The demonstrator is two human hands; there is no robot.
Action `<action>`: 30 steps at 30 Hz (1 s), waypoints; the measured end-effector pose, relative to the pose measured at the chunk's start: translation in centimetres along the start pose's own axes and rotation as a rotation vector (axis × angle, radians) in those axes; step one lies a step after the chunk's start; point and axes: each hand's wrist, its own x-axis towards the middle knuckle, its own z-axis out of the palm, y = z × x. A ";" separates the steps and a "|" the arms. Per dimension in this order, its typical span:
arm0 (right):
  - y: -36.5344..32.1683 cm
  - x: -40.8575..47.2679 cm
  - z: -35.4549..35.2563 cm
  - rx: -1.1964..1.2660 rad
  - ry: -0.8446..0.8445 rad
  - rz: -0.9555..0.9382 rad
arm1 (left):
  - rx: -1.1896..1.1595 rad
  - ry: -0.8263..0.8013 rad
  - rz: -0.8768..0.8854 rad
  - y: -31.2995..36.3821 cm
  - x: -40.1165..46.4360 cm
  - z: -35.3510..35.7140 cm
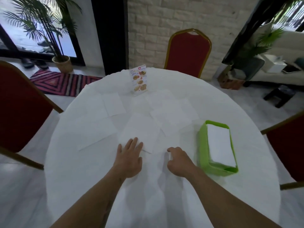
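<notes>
Several white paper napkins lie spread on a round table covered with a white cloth (82, 162). The nearest napkin (141, 130) lies in front of me. My left hand (130, 157) rests flat, fingers straight, with its fingertips on that napkin's near edge. My right hand (178, 162) hovers just right of it with fingers curled downward; whether they pinch anything is hidden. Other napkins lie at the left (113, 103) and right (172, 116). A green plastic basket (203, 139) at the right holds a stack of folded white napkins (220, 143).
A small standing menu card (139, 79) is at the table's far side. Red chairs with gold frames stand at the far side (189, 51), left (21, 109) and right (289, 148). A potted palm (63, 63) and a striped rug (62, 82) are beyond on the floor.
</notes>
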 end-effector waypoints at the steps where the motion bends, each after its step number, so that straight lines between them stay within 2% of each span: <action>1: 0.1 -0.2 0.2 0.007 0.012 0.003 | -0.009 0.002 0.001 0.2 -1.0 0.3; 6: 1.2 -1.5 1.9 0.070 0.085 0.035 | -0.048 0.033 0.046 1.2 -5.7 2.0; 14: 3.7 -3.1 3.6 0.033 0.244 0.070 | -0.121 0.072 0.167 1.5 -9.1 2.8; 16: 3.6 -3.1 4.0 0.146 0.248 0.077 | -0.127 0.082 0.180 1.8 -9.5 3.0; 21: 2.9 -2.9 4.1 0.683 0.219 0.144 | -0.136 0.085 0.197 2.9 -9.9 3.2; 25: 2.7 -2.6 4.7 0.820 0.210 0.181 | -0.146 0.090 0.207 3.2 -10.1 3.5; 27: 2.3 -2.9 4.7 0.806 0.239 0.145 | -0.168 0.118 0.201 3.1 -10.2 3.6; 30: 1.6 -3.7 4.2 0.650 0.303 0.010 | -0.233 0.220 0.108 2.8 -10.2 3.5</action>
